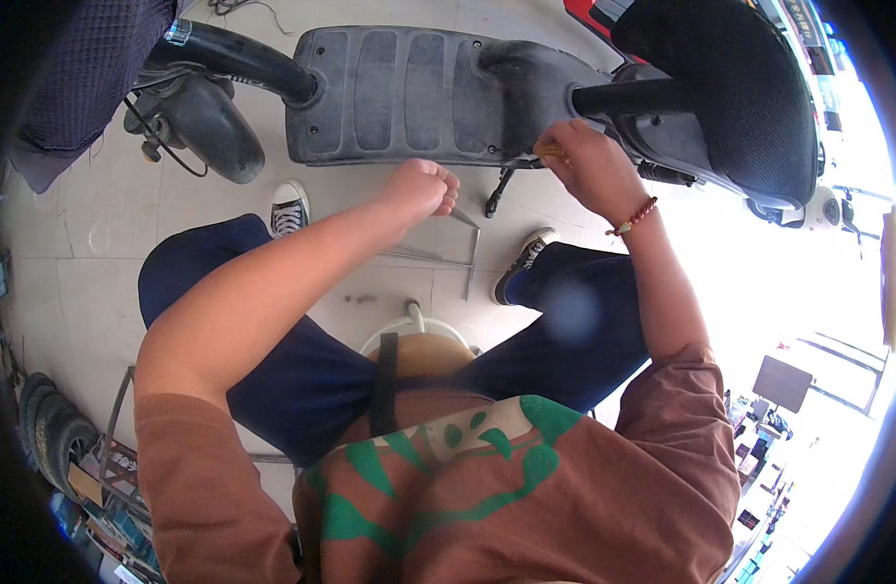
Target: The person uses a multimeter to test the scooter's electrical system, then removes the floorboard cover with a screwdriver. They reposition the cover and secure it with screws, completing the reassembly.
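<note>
An electric scooter's black footboard [409,92] stretches across in front of me. My right hand [596,167], with a red bead bracelet at the wrist, is at the footboard's right end, close below the seat post. Its fingers pinch a small yellow-brown piece [553,151]; most of it is hidden, so its kind does not show. My left hand [420,193] hangs just off the footboard's near edge, fingers curled into a loose fist. Whatever it may hold is hidden inside the fist.
The black seat [725,92] rises at the upper right, and the front wheel's mudguard [209,127] lies left. A kickstand [499,193] and a thin metal frame [474,248] stand below. Tyres [58,428] are stacked at the far left.
</note>
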The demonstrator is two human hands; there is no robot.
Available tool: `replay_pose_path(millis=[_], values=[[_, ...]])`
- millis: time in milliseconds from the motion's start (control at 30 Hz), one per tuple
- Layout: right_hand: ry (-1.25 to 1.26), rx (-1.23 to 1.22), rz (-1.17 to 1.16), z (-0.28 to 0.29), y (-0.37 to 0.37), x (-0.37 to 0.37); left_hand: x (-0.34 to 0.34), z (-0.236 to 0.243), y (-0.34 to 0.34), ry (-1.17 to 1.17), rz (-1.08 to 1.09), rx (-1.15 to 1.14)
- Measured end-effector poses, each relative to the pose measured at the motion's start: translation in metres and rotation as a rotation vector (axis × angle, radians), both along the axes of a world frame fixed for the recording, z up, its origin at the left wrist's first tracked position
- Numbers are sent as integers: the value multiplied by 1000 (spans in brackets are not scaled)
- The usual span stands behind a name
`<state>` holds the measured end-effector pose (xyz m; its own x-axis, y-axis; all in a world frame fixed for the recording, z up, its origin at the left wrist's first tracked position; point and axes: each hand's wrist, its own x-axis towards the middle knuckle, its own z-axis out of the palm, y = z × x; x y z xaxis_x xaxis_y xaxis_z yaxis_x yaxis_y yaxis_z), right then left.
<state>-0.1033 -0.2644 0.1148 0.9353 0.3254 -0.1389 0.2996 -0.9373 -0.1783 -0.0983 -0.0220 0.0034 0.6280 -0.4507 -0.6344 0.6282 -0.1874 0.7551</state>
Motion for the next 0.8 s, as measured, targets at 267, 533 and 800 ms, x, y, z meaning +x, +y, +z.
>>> replay_pose_path(millis=[267,533,800], values=[[-24,41,14,-3,0,-6,-1,-2,1,-8,-4,-7],[-26,-3,145,-7,-8,2,-2,-2,-2,4,30,-24],[-19,-152,-83,-14,-5,0,1,6,-1,3,26,-31]])
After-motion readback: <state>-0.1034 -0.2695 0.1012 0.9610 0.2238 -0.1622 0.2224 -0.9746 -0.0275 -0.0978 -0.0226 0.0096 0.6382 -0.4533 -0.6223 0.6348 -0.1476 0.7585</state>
